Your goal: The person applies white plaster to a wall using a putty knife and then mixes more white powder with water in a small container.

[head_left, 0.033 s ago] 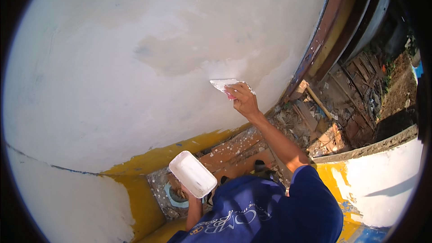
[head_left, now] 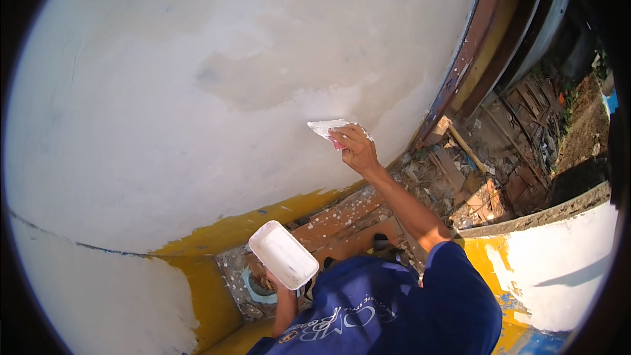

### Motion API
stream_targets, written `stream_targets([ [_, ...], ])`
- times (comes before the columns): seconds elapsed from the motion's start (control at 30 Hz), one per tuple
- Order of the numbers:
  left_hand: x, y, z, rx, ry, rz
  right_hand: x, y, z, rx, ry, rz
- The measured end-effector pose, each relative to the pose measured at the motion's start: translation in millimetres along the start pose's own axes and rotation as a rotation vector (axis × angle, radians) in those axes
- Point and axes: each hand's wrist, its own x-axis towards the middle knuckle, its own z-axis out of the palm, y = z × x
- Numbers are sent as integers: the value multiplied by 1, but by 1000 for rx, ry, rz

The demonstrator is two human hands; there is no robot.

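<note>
Scraper (head_left: 323, 129): at the wall (head_left: 164, 131), toward its lower right corner. Thin flat blade, caked with white paste; pink part (head_left: 338, 142) shows at the fingers. Can't tell whether the blade edge touches the wall or sits just off it.

Right hand (head_left: 358, 152): closed in a pinch on the scraper, fingers on the near face, no visible gap. Thumb mostly hidden. Forearm comes up from the lower right, bare below a dark blue sleeve.

Wall around the blade: bright white smear (head_left: 322, 100) just above the scraper, dull beige patch (head_left: 243, 82) up and left of that. Rest is uneven off-white.

Tray (head_left: 284, 254): white, rectangular, rounded corners, open face up, pale smears inside. Held in the air below the wall's lower edge, well apart from the scraper.

Left hand (head_left: 271, 279): supports the tray at its lower left side. Mostly hidden behind it, so can't tell how far the fingers are curled.

Outward: yellow band (head_left: 220, 233) along the wall's lower edge. Light blue round container (head_left: 250, 287) on the ground, below the tray and partly covered. Spattered planks (head_left: 338, 217) along the wall's foot. Debris (head_left: 453, 171) past the wall's lower right corner, stick (head_left: 468, 150) lying on it.
</note>
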Motion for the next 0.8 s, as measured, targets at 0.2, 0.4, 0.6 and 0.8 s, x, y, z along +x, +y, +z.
stream_targets([
  [0.2,-7,-6,7,-4,13,31,91,50,-57,-108,509,149],
  [0.4,-1,-16,21,-8,7,49,8,35,1,-24,223,111],
  [0.6,0,-15,22,-17,-43,21,-9,41,-1,34,281,233],
  [0.8,-4,-29,31,-38,-52,40,53,98,-52,-149,522,268],
])
